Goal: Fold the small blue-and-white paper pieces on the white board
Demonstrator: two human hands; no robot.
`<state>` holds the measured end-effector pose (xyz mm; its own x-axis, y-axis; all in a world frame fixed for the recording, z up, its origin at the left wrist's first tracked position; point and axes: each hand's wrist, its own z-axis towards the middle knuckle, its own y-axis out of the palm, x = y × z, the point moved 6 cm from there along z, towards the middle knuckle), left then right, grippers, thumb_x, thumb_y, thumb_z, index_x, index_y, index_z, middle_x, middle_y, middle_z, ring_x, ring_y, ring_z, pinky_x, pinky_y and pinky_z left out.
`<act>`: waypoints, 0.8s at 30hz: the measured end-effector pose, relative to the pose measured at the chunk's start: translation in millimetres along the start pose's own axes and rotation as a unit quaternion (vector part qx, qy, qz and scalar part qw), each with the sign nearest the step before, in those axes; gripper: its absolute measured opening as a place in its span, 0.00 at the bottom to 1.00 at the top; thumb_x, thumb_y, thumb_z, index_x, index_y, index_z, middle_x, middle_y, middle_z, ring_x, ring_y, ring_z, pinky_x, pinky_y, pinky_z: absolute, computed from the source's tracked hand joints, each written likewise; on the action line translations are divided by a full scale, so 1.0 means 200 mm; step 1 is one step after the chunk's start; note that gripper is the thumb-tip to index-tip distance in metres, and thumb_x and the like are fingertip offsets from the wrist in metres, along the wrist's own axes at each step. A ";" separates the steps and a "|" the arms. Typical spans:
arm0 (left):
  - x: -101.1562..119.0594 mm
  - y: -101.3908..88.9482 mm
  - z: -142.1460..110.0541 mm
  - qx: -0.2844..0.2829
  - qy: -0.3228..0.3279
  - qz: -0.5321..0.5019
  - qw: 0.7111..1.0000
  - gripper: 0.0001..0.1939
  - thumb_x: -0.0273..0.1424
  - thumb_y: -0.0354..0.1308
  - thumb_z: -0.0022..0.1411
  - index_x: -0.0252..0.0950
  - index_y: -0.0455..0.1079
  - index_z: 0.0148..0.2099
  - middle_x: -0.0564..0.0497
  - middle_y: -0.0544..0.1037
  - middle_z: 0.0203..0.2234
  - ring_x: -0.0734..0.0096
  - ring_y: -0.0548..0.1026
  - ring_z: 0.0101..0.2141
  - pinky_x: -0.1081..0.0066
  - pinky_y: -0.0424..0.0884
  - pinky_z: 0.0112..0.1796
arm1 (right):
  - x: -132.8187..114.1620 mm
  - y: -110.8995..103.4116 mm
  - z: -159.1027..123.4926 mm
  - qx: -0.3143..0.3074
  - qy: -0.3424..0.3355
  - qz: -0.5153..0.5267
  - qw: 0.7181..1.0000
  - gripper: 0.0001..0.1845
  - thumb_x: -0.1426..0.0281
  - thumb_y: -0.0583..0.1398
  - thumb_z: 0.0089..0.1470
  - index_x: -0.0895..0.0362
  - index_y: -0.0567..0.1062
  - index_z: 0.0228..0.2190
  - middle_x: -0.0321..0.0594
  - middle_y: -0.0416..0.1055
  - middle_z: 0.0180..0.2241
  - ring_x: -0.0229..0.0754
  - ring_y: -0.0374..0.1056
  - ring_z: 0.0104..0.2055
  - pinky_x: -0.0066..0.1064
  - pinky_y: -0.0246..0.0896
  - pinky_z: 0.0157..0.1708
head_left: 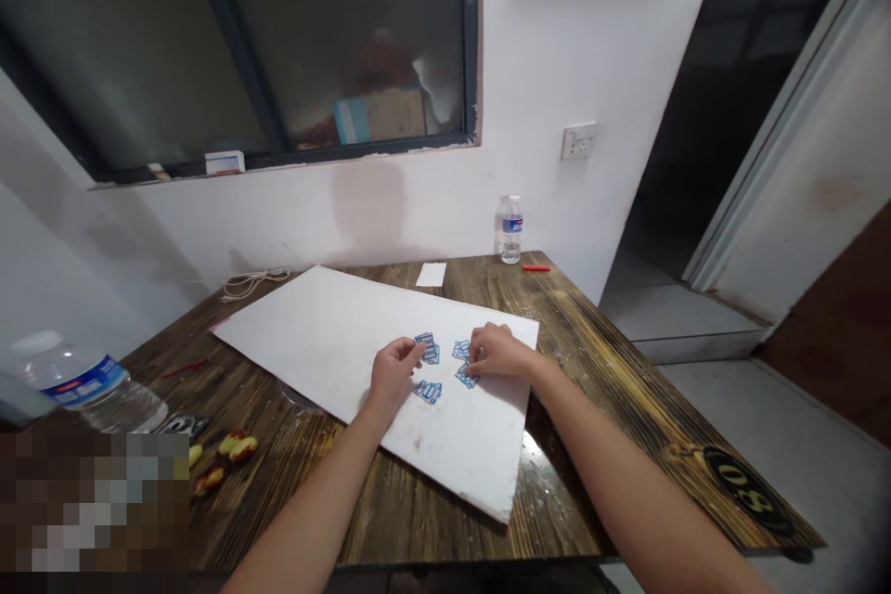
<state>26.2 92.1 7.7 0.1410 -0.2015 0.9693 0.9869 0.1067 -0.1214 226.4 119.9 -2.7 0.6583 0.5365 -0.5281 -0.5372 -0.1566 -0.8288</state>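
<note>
A white foam board [334, 343] lies tilted across a dark wooden table. Several small blue-and-white paper pieces sit in a loose ring near its far edge. My left hand [393, 371] reaches the left group of pieces [427, 348], its fingertips touching them. My right hand [497, 351] is curled over the right-hand pieces [465, 369], its fingertips on them. Between my hands lies another blue-and-white piece [428, 393], touched by neither. I cannot tell whether either hand is gripping a piece.
The wooden table [591, 408] holds a small water bottle [510, 230], a red stick [535, 267], a white paper slip [431, 274] and a coiled white cord [254, 282]. A large plastic bottle [90, 380] stands at the left, near yellow-red objects [233, 447]. A doorway opens to the right.
</note>
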 end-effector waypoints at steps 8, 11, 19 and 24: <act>-0.04 0.03 0.01 -0.060 0.019 0.040 0.997 0.16 0.42 0.63 0.50 0.34 0.67 0.25 0.56 0.68 0.17 0.76 0.65 0.21 0.75 0.60 0.25 | -0.08 -0.05 0.02 0.125 -0.040 0.123 0.984 0.11 0.61 0.69 0.43 0.54 0.77 0.27 0.39 0.69 0.35 0.43 0.63 0.42 0.35 0.52 0.43; -0.05 0.05 0.00 -0.095 0.028 0.046 0.994 0.16 0.42 0.63 0.51 0.34 0.68 0.25 0.55 0.69 0.18 0.76 0.65 0.22 0.75 0.60 0.25 | -0.13 -0.03 0.05 0.138 -0.083 0.221 0.962 0.13 0.59 0.68 0.43 0.55 0.77 0.28 0.38 0.68 0.33 0.41 0.63 0.37 0.32 0.56 0.38; -0.03 0.08 -0.02 -0.152 0.020 0.008 0.988 0.19 0.44 0.66 0.48 0.33 0.69 0.24 0.54 0.70 0.17 0.76 0.65 0.20 0.75 0.60 0.23 | -0.12 0.06 0.07 0.079 -0.042 0.378 0.922 0.13 0.60 0.68 0.41 0.57 0.75 0.22 0.35 0.68 0.29 0.36 0.60 0.30 0.29 0.55 0.34; -0.04 0.09 -0.02 -0.172 0.010 -0.026 0.985 0.20 0.44 0.68 0.45 0.33 0.69 0.25 0.55 0.69 0.17 0.78 0.63 0.19 0.76 0.59 0.22 | -0.12 0.09 0.07 0.038 -0.039 0.456 0.888 0.14 0.61 0.69 0.40 0.58 0.74 0.23 0.34 0.67 0.27 0.35 0.61 0.29 0.29 0.55 0.33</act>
<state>43.2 90.8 -2.6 0.0872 -0.2178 0.9721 0.9608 -0.2394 -0.1399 193.7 115.4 -3.0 -0.1058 0.2702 -0.9570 -0.8641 -0.5012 -0.0460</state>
